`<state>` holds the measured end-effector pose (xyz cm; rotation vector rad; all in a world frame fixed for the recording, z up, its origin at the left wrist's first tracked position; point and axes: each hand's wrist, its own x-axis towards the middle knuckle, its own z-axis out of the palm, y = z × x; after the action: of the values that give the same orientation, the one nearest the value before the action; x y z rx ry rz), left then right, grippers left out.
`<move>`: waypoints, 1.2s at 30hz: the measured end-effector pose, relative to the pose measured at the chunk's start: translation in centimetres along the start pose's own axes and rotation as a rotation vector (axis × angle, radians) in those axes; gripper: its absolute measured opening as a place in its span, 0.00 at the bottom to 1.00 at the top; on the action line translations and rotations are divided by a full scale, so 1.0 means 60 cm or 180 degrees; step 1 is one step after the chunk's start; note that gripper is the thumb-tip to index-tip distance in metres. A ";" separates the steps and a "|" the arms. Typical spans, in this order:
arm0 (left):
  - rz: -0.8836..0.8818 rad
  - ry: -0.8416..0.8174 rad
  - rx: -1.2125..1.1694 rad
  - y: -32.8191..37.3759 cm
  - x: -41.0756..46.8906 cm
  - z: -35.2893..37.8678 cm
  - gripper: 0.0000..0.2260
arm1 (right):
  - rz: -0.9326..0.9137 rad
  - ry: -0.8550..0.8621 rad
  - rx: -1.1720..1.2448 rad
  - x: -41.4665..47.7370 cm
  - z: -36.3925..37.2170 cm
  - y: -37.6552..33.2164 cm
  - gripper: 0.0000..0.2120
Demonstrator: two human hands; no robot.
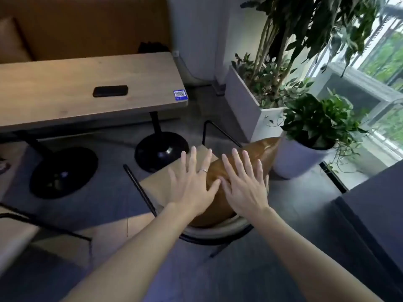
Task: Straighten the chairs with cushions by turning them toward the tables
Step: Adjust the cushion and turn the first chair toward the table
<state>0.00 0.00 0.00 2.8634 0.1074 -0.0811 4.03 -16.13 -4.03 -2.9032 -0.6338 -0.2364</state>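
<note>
A chair (216, 233) with a black metal frame and a pale curved backrest stands in the middle of the view. A shiny brown cushion (259, 149) lies along it, and the beige seat (159, 182) points left toward the wooden table (65, 88). My left hand (192, 184) and my right hand (242, 182) hover side by side over the cushion, fingers spread, thumbs nearly touching. Whether the palms touch the cushion I cannot tell. The left hand wears a ring.
A black phone (110, 91) and a blue QR sticker (180, 94) lie on the table, which stands on round black bases (161, 150). A white planter (246, 101) and a white pot plant (298, 158) stand right of the chair. Another chair frame (43, 223) is at left.
</note>
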 end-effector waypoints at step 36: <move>-0.3773 -0.0429 -0.5017 -0.175 -0.047 0.239 0.35 | 0.3759 -0.0887 0.3536 -0.068 0.173 0.133 0.20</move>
<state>-4.33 5.99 -16.45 0.9560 1.1633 -0.2554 5.03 -22.97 -15.90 -1.7562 0.7514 0.5062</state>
